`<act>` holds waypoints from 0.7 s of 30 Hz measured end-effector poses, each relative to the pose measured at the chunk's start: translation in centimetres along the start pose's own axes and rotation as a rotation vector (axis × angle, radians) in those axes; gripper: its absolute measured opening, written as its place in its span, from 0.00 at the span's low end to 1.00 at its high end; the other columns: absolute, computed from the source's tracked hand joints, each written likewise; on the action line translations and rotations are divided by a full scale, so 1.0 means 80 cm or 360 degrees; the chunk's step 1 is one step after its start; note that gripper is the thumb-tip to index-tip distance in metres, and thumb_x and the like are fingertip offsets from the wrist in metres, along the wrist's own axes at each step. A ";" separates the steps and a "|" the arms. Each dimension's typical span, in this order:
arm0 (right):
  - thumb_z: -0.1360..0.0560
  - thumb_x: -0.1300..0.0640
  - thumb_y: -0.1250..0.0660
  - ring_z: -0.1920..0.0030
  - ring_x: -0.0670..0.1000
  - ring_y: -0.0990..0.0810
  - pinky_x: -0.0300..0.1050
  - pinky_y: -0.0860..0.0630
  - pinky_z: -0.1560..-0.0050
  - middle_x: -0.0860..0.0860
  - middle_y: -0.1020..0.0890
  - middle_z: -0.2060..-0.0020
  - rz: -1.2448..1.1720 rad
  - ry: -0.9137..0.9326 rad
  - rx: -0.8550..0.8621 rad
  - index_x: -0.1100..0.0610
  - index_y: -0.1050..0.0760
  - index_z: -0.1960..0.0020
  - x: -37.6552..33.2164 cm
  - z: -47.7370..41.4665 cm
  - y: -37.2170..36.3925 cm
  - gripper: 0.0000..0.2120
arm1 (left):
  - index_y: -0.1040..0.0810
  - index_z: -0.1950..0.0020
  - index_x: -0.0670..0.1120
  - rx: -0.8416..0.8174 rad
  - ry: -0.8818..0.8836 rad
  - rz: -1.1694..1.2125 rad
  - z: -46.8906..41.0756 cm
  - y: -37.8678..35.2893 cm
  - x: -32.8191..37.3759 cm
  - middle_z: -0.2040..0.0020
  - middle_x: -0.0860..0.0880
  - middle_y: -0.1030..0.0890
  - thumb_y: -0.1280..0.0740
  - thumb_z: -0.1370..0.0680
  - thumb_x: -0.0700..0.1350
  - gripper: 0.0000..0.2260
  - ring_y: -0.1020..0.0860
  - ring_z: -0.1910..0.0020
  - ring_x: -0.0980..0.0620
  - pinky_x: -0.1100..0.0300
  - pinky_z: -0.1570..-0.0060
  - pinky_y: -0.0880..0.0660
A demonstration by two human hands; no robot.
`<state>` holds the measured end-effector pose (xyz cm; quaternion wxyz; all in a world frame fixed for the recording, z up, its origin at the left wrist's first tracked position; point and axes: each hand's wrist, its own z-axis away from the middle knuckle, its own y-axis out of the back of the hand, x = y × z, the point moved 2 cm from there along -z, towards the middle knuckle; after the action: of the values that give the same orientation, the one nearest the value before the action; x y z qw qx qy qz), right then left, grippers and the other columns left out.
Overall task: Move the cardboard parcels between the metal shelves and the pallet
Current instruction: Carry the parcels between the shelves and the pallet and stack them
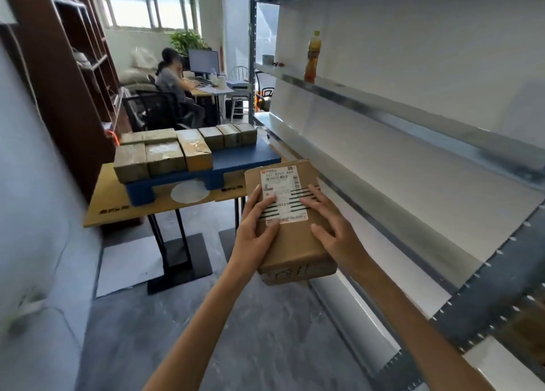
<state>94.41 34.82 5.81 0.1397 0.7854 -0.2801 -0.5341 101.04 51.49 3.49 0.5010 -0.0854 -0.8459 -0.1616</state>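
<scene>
Right now two bare hands are holding one brown cardboard parcel (292, 222) up in the air, between the metal shelves (413, 119) on the right and the blue pallet (236, 157) ahead. It is a flat box shape with smooth sides, black stripes and a white paper label stuck on top. The left hand (256, 228) is lying on the left edge, its fingers (256, 197) spread flat over the label and its thumb pressing the top. The right hand (330, 222) is gripping the right side, fingers stretched wide across the top. Both hands are pressing on the box, not curled into fists.

More parcels (165, 151) are sitting close together on the pallet, looking dull and a bit blurry. The pallet is resting on a cardboard-covered table (124, 205) with thin black legs. The shelves are shining grey and white, and a plastic bottle (312, 57) of orange-brown drink is standing upright on one.
</scene>
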 end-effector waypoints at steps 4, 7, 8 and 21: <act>0.26 0.54 0.41 0.27 0.46 0.40 0.52 0.33 0.30 0.43 0.40 0.26 0.0025 0.0054 -0.0074 0.50 0.33 0.31 0.023 -0.047 -0.028 0.23 | 0.29 0.32 0.51 0.0063 0.0040 -0.0078 -0.026 0.021 -0.032 0.24 0.56 0.43 0.35 0.21 0.41 0.18 0.42 0.32 0.73 0.79 0.42 0.36; 0.26 0.52 0.41 0.27 0.44 0.40 0.49 0.32 0.31 0.41 0.42 0.26 0.0008 0.0058 -0.0131 0.44 0.35 0.31 0.047 -0.088 -0.047 0.22 | 0.29 0.32 0.52 0.0117 0.0093 -0.0160 -0.057 0.033 -0.062 0.23 0.57 0.43 0.34 0.21 0.42 0.18 0.44 0.27 0.62 0.69 0.34 0.38; 0.26 0.52 0.41 0.27 0.44 0.41 0.48 0.33 0.30 0.41 0.42 0.26 0.0015 0.0063 -0.0138 0.44 0.34 0.31 0.056 -0.105 -0.053 0.23 | 0.29 0.31 0.52 0.0134 0.0113 -0.0183 -0.071 0.037 -0.073 0.23 0.57 0.43 0.34 0.21 0.42 0.19 0.44 0.27 0.61 0.67 0.33 0.38; 0.21 0.61 0.38 0.34 0.26 0.45 0.22 0.35 0.42 0.38 0.49 0.25 -0.0135 0.0052 -0.0268 0.49 0.33 0.30 0.161 -0.352 -0.085 0.22 | 0.27 0.32 0.52 0.0219 0.0200 -0.0334 -0.299 0.069 -0.194 0.24 0.59 0.43 0.33 0.22 0.43 0.18 0.43 0.29 0.64 0.62 0.32 0.37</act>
<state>125.72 30.46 3.43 0.1871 0.7905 -0.1985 -0.5484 129.81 48.30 1.63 0.5381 0.0484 -0.8262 -0.1597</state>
